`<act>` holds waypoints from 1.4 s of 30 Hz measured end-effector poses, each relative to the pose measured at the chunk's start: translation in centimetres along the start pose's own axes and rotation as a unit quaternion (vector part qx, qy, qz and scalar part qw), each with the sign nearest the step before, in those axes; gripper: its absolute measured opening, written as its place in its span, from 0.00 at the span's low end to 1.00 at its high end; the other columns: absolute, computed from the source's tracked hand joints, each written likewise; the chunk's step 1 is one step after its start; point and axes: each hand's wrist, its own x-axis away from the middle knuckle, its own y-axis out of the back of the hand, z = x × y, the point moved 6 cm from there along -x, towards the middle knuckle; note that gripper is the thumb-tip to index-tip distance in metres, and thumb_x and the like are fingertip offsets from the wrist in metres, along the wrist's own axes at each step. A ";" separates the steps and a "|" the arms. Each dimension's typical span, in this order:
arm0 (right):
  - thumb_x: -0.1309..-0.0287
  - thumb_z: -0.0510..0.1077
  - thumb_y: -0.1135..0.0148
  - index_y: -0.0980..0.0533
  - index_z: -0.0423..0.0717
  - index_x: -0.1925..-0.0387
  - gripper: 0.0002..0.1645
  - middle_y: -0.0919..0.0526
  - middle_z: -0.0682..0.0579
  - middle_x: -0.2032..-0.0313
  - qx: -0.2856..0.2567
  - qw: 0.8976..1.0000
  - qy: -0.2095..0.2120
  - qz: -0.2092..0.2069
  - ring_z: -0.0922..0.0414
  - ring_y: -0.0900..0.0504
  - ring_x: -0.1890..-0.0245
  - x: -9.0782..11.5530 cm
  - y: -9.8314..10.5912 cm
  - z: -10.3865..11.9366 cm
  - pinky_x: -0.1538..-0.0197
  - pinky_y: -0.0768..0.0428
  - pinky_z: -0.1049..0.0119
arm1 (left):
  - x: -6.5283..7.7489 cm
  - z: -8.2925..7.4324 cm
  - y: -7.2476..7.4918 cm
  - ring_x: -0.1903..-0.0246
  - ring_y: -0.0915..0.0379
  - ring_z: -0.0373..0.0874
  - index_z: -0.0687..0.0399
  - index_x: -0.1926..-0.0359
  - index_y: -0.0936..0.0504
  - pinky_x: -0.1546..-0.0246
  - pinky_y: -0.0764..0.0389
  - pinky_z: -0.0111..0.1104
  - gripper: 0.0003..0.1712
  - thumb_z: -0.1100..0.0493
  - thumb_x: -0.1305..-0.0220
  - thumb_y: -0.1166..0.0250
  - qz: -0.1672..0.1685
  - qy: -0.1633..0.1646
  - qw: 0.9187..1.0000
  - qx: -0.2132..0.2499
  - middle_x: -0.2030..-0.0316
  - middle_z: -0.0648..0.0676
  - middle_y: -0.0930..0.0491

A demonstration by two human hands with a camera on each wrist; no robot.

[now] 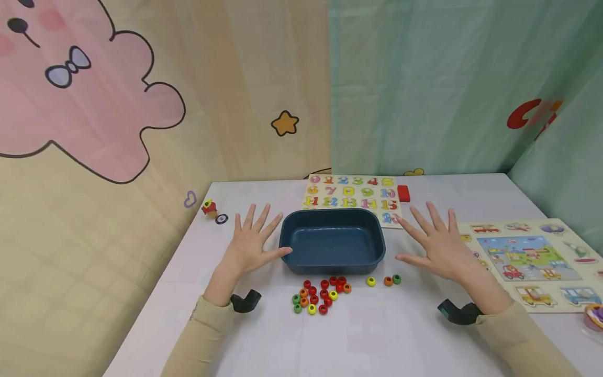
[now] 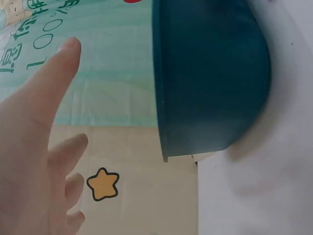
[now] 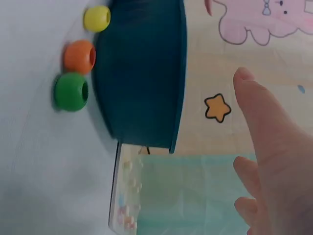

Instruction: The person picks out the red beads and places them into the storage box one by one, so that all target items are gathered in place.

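Observation:
A dark blue basin (image 1: 332, 268) stands in the middle of the white table, and no beads show inside it. My left hand (image 1: 252, 243) is spread with straight fingers at its left side, the thumb near the rim. On the other side my right hand (image 1: 438, 246) is spread too, apart from the basin. Neither hand holds anything. In front of the basin lie several red, orange, yellow and green beads (image 1: 324, 294). A yellow bead (image 3: 97, 18), an orange bead (image 3: 79, 57) and a green bead (image 3: 71, 91) lie separately toward the right.
Behind the basin lies a number puzzle board (image 1: 348, 191) with a red block (image 1: 403, 193) beside it. A vehicle puzzle board (image 1: 532, 262) lies at the right. A small red and yellow toy (image 1: 209, 208) and a dark disc (image 1: 221, 219) are at the back left. Printed curtains surround the table.

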 end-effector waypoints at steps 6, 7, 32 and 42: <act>0.58 0.73 0.45 0.48 0.60 0.33 0.52 0.48 0.47 0.34 -0.101 0.992 0.067 -0.020 0.47 0.65 0.33 0.1 2.4 3.2 0.38 0.60 0.39 | 0.7 -0.7 1.3 0.34 0.78 0.50 0.36 0.32 0.55 0.40 0.66 0.57 0.47 0.25 0.49 0.53 -0.024 -0.059 0.992 0.110 0.32 0.51 0.65; 0.58 0.72 0.43 0.45 0.59 0.34 0.51 0.46 0.48 0.35 -0.123 0.989 0.082 -0.025 0.47 0.62 0.33 0.1 2.7 3.9 0.39 0.53 0.39 | 0.8 -0.9 1.3 0.34 0.77 0.50 0.36 0.32 0.54 0.40 0.63 0.57 0.47 0.27 0.48 0.51 -0.026 -0.067 0.988 0.136 0.32 0.51 0.66; 0.52 0.48 0.34 0.23 0.51 0.56 0.19 0.20 0.57 0.62 -0.503 0.863 0.054 0.012 0.65 0.25 0.72 0.4 -4.2 13.3 0.76 0.26 0.73 | 1.5 -2.0 -7.6 0.34 0.63 0.52 0.52 0.33 0.53 0.37 0.54 0.41 0.46 0.62 0.46 0.36 0.012 0.002 0.709 0.705 0.32 0.55 0.60; 0.53 0.48 0.33 0.23 0.57 0.56 0.18 0.21 0.64 0.64 -0.453 0.891 0.033 0.014 0.68 0.27 0.74 0.6 -6.0 13.2 0.75 0.27 0.74 | 1.5 -2.2 -8.2 0.35 0.59 0.48 0.46 0.33 0.52 0.38 0.50 0.37 0.45 0.64 0.46 0.36 0.022 0.036 0.717 0.696 0.32 0.52 0.57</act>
